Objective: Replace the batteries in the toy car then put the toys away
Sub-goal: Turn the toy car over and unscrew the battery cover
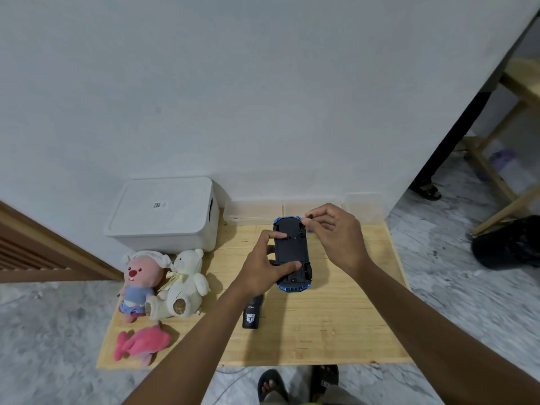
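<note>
One toy car [290, 249] in left hand [260, 271]

Remote [251, 315] top hidden behind L hand [263, 267].

Soft even indoor light, faint shadows, wide-angle edge bending, slight blur

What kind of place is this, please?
Probably a room in a home: a low wooden table against a white wall, a marble-patterned floor, plush toys and a white storage box.
</note>
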The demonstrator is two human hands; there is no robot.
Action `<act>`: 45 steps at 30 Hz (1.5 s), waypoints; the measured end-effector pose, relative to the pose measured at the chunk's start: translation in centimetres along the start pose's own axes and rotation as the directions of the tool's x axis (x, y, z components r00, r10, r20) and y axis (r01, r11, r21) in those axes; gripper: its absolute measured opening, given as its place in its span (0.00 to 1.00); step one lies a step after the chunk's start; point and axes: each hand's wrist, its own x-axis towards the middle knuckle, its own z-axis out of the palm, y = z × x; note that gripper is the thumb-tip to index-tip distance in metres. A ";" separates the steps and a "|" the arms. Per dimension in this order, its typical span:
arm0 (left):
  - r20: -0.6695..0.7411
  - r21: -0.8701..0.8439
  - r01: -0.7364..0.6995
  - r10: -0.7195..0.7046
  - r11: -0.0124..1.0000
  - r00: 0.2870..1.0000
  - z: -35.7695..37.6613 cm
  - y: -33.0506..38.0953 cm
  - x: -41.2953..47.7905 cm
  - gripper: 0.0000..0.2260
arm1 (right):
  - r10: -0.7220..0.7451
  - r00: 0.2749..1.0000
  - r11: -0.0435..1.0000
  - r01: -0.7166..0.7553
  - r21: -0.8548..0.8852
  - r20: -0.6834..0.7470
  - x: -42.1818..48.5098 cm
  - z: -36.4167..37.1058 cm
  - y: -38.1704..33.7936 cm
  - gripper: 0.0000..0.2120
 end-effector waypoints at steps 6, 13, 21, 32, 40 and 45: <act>0.000 0.023 -0.002 0.002 1.000 1.000 0.0 -0.4 0.3 0.27 | -0.081 0.995 0.990 0.086 -0.110 0.049 0.2 0.3 0.1 0.04; 0.004 0.014 0.015 -0.016 1.000 1.000 -0.4 -0.6 0.6 0.27 | -0.048 0.992 0.992 0.061 -0.112 0.114 0.6 0.4 0.4 0.04; 0.036 0.018 0.022 -0.023 1.000 0.999 -0.3 -0.2 0.9 0.28 | 0.011 0.989 0.999 -0.016 0.033 0.146 0.6 0.8 -0.5 0.05; 0.030 0.035 0.038 -0.039 0.999 0.999 -0.2 -0.3 0.8 0.28 | 0.072 0.993 0.992 -0.081 0.101 0.093 0.3 0.7 0.0 0.03; 0.040 0.048 0.042 -0.044 0.998 0.998 -0.1 -0.5 0.7 0.28 | 0.052 0.995 0.997 -0.057 0.056 0.090 0.0 1.0 0.0 0.05; 0.048 0.048 0.044 -0.046 0.998 0.998 0.0 -0.6 0.8 0.29 | 0.045 0.996 0.999 -0.047 0.023 0.071 0.0 1.2 0.1 0.05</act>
